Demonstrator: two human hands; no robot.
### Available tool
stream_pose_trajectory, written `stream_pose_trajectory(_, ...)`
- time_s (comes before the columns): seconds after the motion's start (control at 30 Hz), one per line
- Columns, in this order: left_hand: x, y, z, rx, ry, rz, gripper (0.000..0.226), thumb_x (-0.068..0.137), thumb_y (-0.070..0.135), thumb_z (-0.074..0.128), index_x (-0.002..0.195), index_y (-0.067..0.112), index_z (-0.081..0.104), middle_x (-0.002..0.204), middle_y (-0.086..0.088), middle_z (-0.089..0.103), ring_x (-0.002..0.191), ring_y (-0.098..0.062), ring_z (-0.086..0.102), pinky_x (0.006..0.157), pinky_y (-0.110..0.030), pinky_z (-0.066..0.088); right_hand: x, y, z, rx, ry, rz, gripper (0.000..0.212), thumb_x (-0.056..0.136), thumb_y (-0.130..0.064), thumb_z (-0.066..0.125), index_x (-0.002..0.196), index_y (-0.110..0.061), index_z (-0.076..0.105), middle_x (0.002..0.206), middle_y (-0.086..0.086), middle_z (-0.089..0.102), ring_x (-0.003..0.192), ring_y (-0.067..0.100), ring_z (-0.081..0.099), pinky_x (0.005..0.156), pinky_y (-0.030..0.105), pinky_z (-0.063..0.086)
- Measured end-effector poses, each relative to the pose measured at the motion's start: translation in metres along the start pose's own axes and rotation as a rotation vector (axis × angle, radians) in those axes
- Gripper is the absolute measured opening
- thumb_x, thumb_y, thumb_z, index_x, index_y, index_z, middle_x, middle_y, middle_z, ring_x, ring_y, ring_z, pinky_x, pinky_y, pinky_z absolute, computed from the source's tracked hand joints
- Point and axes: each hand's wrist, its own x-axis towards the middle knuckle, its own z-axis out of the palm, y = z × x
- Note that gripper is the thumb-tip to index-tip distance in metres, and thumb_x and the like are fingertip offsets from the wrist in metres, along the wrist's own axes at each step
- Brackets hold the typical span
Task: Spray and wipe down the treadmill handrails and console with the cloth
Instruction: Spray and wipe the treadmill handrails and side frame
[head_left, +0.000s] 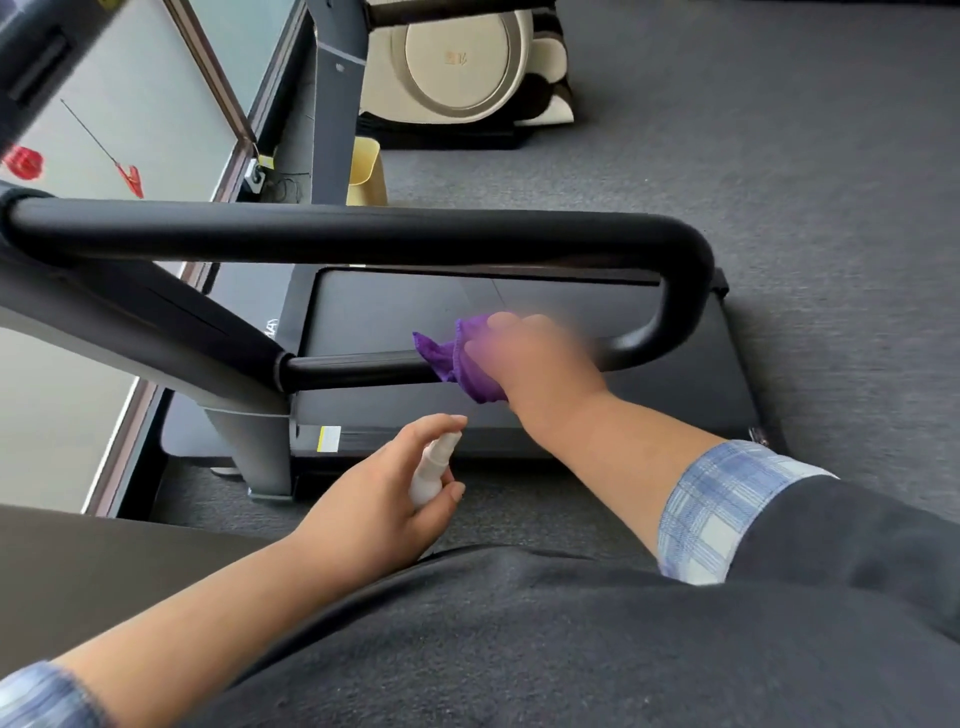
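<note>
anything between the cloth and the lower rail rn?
Nothing visible. The right hand holds the purple cloth directly against the lower rail. The left hand and its spray bottle sit nearer the camera, apart from the rail.

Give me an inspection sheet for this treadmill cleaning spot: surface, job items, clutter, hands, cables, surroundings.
Surface: black looped handrail; its lower bar is under the cloth. Treadmill deck lies below.
Job's things: purple cloth wrapped on the lower bar; white spray bottle held below the rail. Console: not clearly in view.
Clutter: yellow bin on the floor beyond the rail.
Hands: right hand grips the cloth on the bar, blurred; left hand holds the spray bottle.
Cables: dark cord and plug by the window frame.
Surroundings: grey carpet, window on the left, a second exercise machine behind.
</note>
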Motion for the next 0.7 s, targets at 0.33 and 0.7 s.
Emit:
stream_pose_trajectory(0.33, 0.002, 0.044, 0.034, 0.063, 0.067, -0.025, 0.062, 0.088, 0.035, 0.064, 0.130, 0.061, 0.027, 0.091, 0.026, 0.060, 0.076, 0.003, 0.057, 0.070, -0.013, 0.043, -0.033, 0.048, -0.040, -0.013, -0.016, -0.010, 0.041, 0.085, -0.011, 0.071, 0.123, -0.021, 0.057, 0.126, 0.007, 0.044, 0.108, 0.033, 0.049, 0.082, 0.040, 0.051)
stream_pose_trajectory(0.7, -0.024, 0.066, 0.040, 0.024, 0.158, -0.147, 0.059, 0.086, 0.043, 0.056, 0.127, 0.069, 0.022, 0.094, 0.025, 0.061, 0.081, 0.000, 0.059, 0.073, -0.016, 0.044, -0.006, 0.053, -0.099, -0.523, -0.290, -0.182, 0.029, 0.101, -0.017, 0.049, 0.126, -0.016, 0.063, 0.129, 0.006, 0.046, 0.123, 0.030, 0.047, 0.088, 0.037, 0.044)
